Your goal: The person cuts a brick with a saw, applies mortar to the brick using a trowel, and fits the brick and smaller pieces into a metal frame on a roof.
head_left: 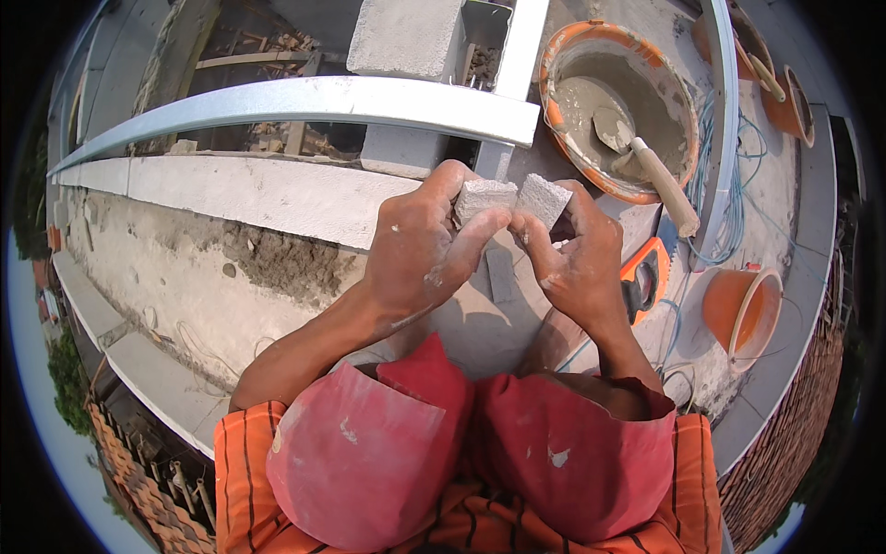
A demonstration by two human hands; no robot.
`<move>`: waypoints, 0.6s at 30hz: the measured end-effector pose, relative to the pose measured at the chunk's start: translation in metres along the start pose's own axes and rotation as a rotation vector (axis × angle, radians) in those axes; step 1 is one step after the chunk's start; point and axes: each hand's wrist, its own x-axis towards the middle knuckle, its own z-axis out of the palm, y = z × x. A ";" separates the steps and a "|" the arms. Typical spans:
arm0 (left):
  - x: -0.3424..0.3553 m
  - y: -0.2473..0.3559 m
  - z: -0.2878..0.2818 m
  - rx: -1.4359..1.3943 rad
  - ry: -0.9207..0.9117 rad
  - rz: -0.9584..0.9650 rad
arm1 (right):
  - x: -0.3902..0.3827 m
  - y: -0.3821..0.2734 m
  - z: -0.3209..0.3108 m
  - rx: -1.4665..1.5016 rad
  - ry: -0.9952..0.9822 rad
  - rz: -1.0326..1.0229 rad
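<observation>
Close together in front of me, my two hands each pinch a rough, light grey piece of lightweight block. My left hand (413, 242) is closed on the left block piece (486, 195), thumb against its lower side. Fingers and thumb of my right hand (585, 262) grip the right block piece (544, 198), which is tilted. The pieces' inner edges nearly meet, and my thumb and fingertips come together just below them. Under my hands a small grey slab piece (500, 275) lies on the floor. My fingers partly cover both held pieces.
A pale metal beam (323, 98) crosses ahead, with a light grey block (406, 37) behind it. At the far right stands a mortar bucket (556, 102) with a wooden-handled trowel (666, 189). An orange-handled saw (652, 270), blue cord (731, 226) and orange bucket (724, 309) are to the right.
</observation>
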 end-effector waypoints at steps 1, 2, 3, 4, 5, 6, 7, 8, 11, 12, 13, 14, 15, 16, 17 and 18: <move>0.000 0.006 -0.005 0.043 -0.078 -0.010 | 0.001 0.006 -0.006 0.064 0.053 0.013; -0.001 0.009 -0.009 0.088 -0.144 -0.018 | 0.006 0.013 -0.014 0.130 0.100 0.016; -0.006 0.005 -0.006 0.102 -0.151 0.149 | 0.008 0.018 -0.021 0.196 0.146 0.019; -0.010 -0.002 -0.002 0.122 -0.158 0.319 | 0.007 0.016 -0.029 0.303 0.121 0.054; -0.012 -0.005 -0.001 0.142 -0.163 0.488 | 0.008 0.020 -0.032 0.463 0.090 0.090; -0.011 -0.008 -0.004 0.198 -0.093 0.511 | 0.010 0.026 -0.034 0.623 0.056 0.127; -0.008 -0.008 -0.011 0.255 -0.034 0.535 | 0.010 0.028 -0.034 0.786 0.029 0.169; -0.007 -0.007 -0.018 0.312 0.028 0.557 | 0.009 0.026 -0.030 0.967 -0.036 0.264; -0.007 -0.003 -0.030 0.311 0.066 0.355 | 0.009 0.013 -0.004 0.949 -0.158 0.281; -0.011 0.006 -0.035 0.172 -0.032 0.091 | 0.011 0.011 0.003 0.929 -0.200 0.280; -0.012 0.004 -0.038 0.040 -0.047 0.003 | 0.012 0.007 0.012 0.936 -0.224 0.217; -0.013 0.000 -0.043 -0.092 -0.061 -0.085 | 0.013 0.002 0.021 0.943 -0.248 0.153; -0.014 -0.003 -0.049 -0.225 -0.075 -0.173 | 0.015 0.000 0.026 0.950 -0.270 0.090; -0.015 -0.006 -0.055 -0.202 -0.077 -0.168 | 0.021 0.004 0.029 0.882 -0.340 0.017; -0.015 -0.010 -0.064 -0.179 -0.080 -0.161 | 0.025 0.003 0.032 0.816 -0.324 -0.028; -0.014 -0.013 -0.071 -0.156 -0.084 -0.154 | 0.029 -0.002 0.037 0.750 -0.306 -0.073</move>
